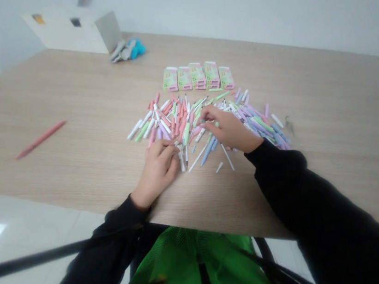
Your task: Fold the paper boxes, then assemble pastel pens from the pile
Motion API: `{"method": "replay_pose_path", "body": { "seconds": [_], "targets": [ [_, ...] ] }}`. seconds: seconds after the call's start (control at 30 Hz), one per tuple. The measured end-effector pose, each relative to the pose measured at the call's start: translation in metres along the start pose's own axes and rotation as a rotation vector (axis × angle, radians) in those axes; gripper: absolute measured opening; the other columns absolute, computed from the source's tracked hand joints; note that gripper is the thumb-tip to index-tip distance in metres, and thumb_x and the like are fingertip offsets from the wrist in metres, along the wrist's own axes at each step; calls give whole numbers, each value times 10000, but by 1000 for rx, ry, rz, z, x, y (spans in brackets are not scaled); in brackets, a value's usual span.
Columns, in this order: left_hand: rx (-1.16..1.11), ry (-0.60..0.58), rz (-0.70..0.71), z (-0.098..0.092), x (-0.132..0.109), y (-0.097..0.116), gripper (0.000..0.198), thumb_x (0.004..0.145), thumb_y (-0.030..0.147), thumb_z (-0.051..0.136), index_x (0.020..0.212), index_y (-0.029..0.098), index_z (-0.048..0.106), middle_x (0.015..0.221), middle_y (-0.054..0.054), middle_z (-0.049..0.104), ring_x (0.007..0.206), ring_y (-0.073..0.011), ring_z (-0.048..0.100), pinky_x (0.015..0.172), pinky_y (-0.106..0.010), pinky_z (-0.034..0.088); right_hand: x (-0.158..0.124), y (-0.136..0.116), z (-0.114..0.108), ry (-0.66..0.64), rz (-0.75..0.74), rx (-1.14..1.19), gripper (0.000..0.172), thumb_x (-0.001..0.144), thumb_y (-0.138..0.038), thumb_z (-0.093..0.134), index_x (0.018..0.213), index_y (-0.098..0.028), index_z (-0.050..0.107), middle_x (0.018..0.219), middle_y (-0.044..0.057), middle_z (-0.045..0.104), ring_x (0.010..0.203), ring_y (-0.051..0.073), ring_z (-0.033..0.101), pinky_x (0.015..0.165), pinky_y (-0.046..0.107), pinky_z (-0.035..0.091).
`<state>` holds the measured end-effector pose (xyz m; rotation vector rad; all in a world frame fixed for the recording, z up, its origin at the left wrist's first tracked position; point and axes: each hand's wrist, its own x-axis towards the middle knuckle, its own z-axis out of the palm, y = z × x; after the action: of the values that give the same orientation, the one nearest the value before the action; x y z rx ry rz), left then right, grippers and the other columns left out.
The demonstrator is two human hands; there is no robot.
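Note:
A pile of pen parts (pixel 180 120) in pink, white, green, purple and blue lies spread before me. My left hand (pixel 160 162) rests on the table at the pile's near left edge, fingers curled together. Its fingertips meet the top of a whitish, clear-looking piece (pixel 181 159); whether they grip it is unclear. Over the middle of the pile, my right hand (pixel 222 126) is closed in a pinch, and whatever is between thumb and forefinger is too small to name. Just below it lie a blue pen barrel (pixel 207 152), thin white refills (pixel 228 157) and a small white tip (pixel 219 167).
Several small green-and-pink boxes (pixel 197 75) stand in a row behind the pile. A large pink pen-shaped object (pixel 40 140) lies at left. Farther back are grey and blue gloves (pixel 126 50) beside a white box (pixel 72 34). The table's near edge runs just before my body.

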<state>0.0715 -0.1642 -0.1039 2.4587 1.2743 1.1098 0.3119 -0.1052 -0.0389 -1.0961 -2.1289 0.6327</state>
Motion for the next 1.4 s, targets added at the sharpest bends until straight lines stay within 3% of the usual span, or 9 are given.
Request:
{"method": "replay_pose_path", "body": {
  "seconds": [0.1,0.17,0.33,0.47,0.57,0.73,0.97,1.2,1.4],
  "targets": [
    [-69,8,7,0,3,1,179,919,144,484,991,176,645,1095,-123,614,1071,-276,594,932,-482,491,-9,-20,-18,254,125,387,147,911,-318,647,971,-243,535,840,-6,687,841,181,682,795,361,547],
    [-160,16,-20,1,6,4,171,932,155,483,992,175,642,1083,-119,617,1073,-266,595,949,-473,494,-17,-30,-23,327,171,563,247,874,-405,712,952,-248,538,823,-8,710,843,178,707,784,353,577],
    [-507,-38,-208,1,12,26,148,962,262,549,1060,208,646,1045,-77,666,962,-215,629,889,-411,529,-41,-36,-18,357,279,784,342,825,-472,778,940,-240,555,889,9,777,883,180,752,811,356,627],
    [-970,-229,-268,-5,15,47,306,954,283,615,1256,242,635,982,-40,705,865,-169,683,846,-346,560,-57,-36,-16,335,351,881,271,869,-438,744,954,-221,606,986,36,792,901,174,761,847,353,632],
    [-1177,-337,-281,-10,15,59,379,924,253,671,1301,232,638,1015,-45,747,855,-159,716,861,-333,578,-65,-40,-18,342,395,921,222,900,-420,708,936,-214,636,1016,43,791,904,164,758,861,333,627],
    [-1239,-372,-342,-11,10,75,439,883,157,720,1316,169,647,1014,-69,779,846,-146,731,845,-296,591,-74,-49,-18,390,409,976,148,893,-364,720,908,-232,657,994,8,792,912,146,750,899,313,611],
    [-1397,-410,-171,-15,2,76,518,960,177,641,1455,306,560,1230,-83,756,994,-175,743,943,-322,571,-80,-48,-12,366,479,1117,87,892,-308,712,881,-223,725,918,-6,784,900,141,745,928,291,600],
    [-1403,-376,-232,-14,4,78,474,934,189,690,1376,342,613,1123,-41,795,993,-146,756,942,-263,572,-82,-50,-6,384,495,1081,137,919,-344,675,861,-221,696,938,6,769,945,145,728,948,305,586],
    [-1369,-413,-244,-16,-1,80,483,927,195,701,1368,374,617,1161,-29,782,1023,-154,755,954,-270,572,-83,-55,-7,381,444,1031,156,916,-372,678,856,-232,641,920,2,744,909,159,727,906,344,607]
  ]
}}
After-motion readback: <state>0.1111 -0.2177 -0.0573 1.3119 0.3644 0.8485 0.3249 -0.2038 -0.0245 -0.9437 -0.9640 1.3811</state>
